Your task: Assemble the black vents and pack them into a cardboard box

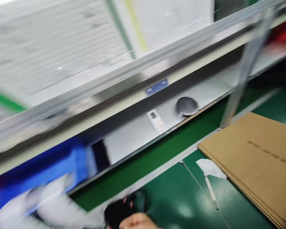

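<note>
At the bottom edge, my left hand (119, 212) appears to be in a black glove with bare fingertips showing. Its fingers are bent beside a round, dark-rimmed, glassy-looking piece (139, 202); blur hides whether they grip it. My right hand (137, 220), bare and cut off by the frame, has its fingers closed close against the black glove. Whatever lies between them is hidden. The green work surface (166, 194) is underneath. Right of the hands lie a white pen-like tool (211, 192) and a crumpled white wipe (211, 168).
Flat brown cardboard (248, 159) is stacked at right. A metal shelf (131, 140) holds a white remote-like device (156, 120), a round dark dish (187, 106) and a blue bin (78, 159). Blurred white material (54, 206) is at lower left. A metal post (243, 70) rises at right.
</note>
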The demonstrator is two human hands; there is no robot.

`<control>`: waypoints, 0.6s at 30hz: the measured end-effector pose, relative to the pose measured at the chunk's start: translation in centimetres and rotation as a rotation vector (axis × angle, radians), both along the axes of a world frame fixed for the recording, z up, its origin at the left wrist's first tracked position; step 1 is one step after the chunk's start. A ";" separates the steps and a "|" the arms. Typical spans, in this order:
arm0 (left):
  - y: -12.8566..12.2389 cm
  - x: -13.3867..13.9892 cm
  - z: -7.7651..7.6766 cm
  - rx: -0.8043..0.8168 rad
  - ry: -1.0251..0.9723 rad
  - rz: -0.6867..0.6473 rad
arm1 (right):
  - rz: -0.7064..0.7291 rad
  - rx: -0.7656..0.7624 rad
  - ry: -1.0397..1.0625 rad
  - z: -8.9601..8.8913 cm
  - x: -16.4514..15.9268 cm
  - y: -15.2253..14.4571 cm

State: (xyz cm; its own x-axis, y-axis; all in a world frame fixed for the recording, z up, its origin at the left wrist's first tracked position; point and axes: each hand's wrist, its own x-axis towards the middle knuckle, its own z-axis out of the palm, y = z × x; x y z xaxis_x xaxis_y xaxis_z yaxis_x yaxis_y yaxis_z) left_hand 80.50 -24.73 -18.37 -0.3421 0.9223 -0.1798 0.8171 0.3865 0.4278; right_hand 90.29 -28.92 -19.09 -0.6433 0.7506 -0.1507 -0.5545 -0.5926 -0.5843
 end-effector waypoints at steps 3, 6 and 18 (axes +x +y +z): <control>-8.5 -2.2 3.5 0.041 -0.410 0.243 | 0.189 -0.095 0.133 4.4 0.7 -6.2; -12.6 -3.4 6.0 0.149 -1.452 0.274 | 0.527 0.235 -0.075 7.2 2.9 -7.3; -18.8 -5.0 5.1 -0.205 -2.235 -0.029 | -0.161 1.435 -0.926 7.1 4.0 -6.3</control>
